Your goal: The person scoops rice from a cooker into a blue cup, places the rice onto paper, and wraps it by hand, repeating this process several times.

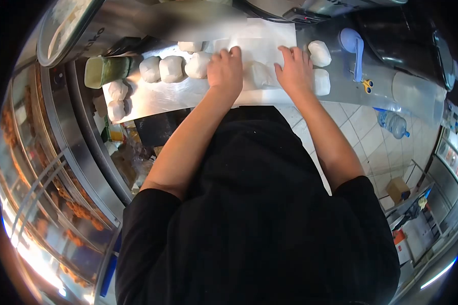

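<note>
A pale lump of what looks like dough (258, 74) lies on a whitish translucent sheet (269, 35), between my two hands. On its left, my left hand (226, 71) is palm down with fingers partly bent and apart, overlapping the edge of a white wrapped-looking lump (196, 65). My right hand (295, 71) reaches over the sheet's right side, thumb spread away from the fingers. Beyond its fingertips sits another white lump (319, 53), and a further one (321, 82) rests beside the wrist. Several similar lumps (171, 69) stand in a row to the left.
A greenish tub (101, 72) stands at the left of the metal counter (341, 76). To the right are a blue-white scoop (358, 56) and yellow-handled scissors (367, 85). Machines line the back. A large bottle (393, 124) is on the tiled floor, and a glass cabinet (51, 193) flanks me.
</note>
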Motion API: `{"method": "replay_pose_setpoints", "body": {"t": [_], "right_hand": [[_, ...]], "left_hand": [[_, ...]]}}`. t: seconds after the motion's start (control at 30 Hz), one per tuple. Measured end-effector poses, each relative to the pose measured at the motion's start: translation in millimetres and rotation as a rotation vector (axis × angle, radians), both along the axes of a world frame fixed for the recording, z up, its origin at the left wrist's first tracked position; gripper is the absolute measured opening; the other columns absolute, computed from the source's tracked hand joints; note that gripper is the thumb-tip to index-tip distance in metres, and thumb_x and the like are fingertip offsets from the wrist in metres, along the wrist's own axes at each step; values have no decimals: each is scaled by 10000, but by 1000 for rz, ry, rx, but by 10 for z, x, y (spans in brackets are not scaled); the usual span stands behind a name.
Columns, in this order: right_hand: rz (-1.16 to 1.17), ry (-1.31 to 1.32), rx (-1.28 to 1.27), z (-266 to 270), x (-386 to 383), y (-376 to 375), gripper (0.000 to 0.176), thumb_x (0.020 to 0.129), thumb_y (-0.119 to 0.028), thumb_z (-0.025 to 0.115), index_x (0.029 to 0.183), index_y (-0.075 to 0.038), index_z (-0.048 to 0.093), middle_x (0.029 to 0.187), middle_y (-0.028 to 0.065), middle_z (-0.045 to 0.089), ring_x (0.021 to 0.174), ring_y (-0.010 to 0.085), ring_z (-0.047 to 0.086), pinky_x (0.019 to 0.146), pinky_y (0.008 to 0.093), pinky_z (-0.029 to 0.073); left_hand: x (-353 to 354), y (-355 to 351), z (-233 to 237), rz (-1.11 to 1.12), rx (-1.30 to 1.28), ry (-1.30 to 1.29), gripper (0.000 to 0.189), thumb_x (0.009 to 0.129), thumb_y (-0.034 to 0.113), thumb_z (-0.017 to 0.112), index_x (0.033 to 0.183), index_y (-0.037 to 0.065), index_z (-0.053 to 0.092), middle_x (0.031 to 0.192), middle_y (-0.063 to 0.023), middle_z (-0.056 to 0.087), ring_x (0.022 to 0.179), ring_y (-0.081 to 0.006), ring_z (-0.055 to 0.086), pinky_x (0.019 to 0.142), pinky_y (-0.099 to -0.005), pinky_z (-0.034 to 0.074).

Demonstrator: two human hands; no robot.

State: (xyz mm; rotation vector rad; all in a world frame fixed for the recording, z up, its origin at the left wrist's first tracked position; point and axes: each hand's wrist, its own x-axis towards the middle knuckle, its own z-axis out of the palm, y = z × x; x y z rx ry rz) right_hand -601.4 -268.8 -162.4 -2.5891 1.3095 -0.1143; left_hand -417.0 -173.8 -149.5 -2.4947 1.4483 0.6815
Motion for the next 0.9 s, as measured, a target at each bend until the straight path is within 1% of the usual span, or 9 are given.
{"method": "replay_pose_setpoints", "body": {"t": [0.07, 0.17, 0.27, 0.4, 0.47, 0.57, 0.7, 0.8, 0.9], "right_hand": [[69, -63, 46, -129, 25, -238, 475, 868, -184, 767, 1322, -134, 640, 1325, 74, 564, 1274, 281, 534, 1062, 479, 435], [456, -132, -115, -372, 6, -537, 417, 876, -157, 735, 1278, -104, 637, 1426, 105, 550, 1381, 285, 489, 1137, 477, 395], [668, -3, 32, -229, 46, -748, 419, 887, -139, 725, 1287, -72, 621, 1400, 127, 593, 1342, 334, 537, 1115, 463, 427], [416, 38, 336, -26, 183, -826, 416, 889, -138, 722, 1288, -98, 610, 1276, 126, 665, 1170, 355, 651, 1036, 446, 492], [166, -150, 524, 48, 231, -854, 357, 889, -154, 736, 1231, -110, 647, 1114, 109, 721, 1018, 338, 712, 934, 436, 544], [228, -138, 666, 68, 245, -993, 256, 900, -153, 729, 1145, -94, 685, 1061, 88, 734, 1011, 281, 722, 900, 424, 557], [336, -313, 660, 17, 91, -975, 178, 892, -114, 679, 1059, -71, 721, 1000, 108, 754, 971, 319, 726, 893, 427, 564], [531, -317, 440, 115, -231, -736, 129, 876, -102, 671, 991, -96, 730, 976, 56, 728, 990, 276, 690, 890, 409, 541], [768, -188, 58, 4, -515, -288, 128, 856, -114, 658, 966, -129, 721, 999, 20, 688, 1052, 224, 637, 905, 385, 506]], "left_hand": [[89, -143, -85, -276, -287, -213, 371, 937, 209, 638, 1282, 85, 585, 1217, -108, 641, 1148, -317, 642, 937, -449, 542], [329, -318, -165, -461, -258, -295, 364, 916, 156, 624, 1273, 85, 624, 1295, -83, 594, 1262, -296, 536, 1045, -486, 443], [488, -353, -199, -569, -373, -110, 396, 854, 48, 632, 1250, 55, 633, 1277, -127, 598, 1282, -309, 539, 1041, -465, 452], [496, -346, -88, -249, -263, 185, 401, 879, 118, 725, 1270, 97, 640, 1283, -113, 619, 1253, -317, 580, 1076, -458, 441], [539, -333, -136, -294, -287, 131, 370, 877, 141, 746, 1233, 102, 654, 1287, -108, 617, 1229, -321, 590, 1057, -458, 450], [611, -362, -143, -362, -338, 46, 289, 871, 166, 766, 1139, 106, 677, 1234, -99, 635, 1169, -325, 613, 1022, -466, 465], [663, -360, 73, -439, -318, 148, 121, 887, 136, 720, 995, 95, 686, 1026, -92, 678, 1062, -312, 643, 960, -469, 498], [517, -15, 198, -543, -350, 206, 78, 888, 86, 661, 965, 85, 666, 904, -87, 666, 1018, -297, 645, 903, -454, 517], [264, 532, 9, -604, -576, 216, 140, 845, 86, 602, 970, 99, 663, 962, -84, 653, 1026, -274, 644, 864, -411, 519]]}}
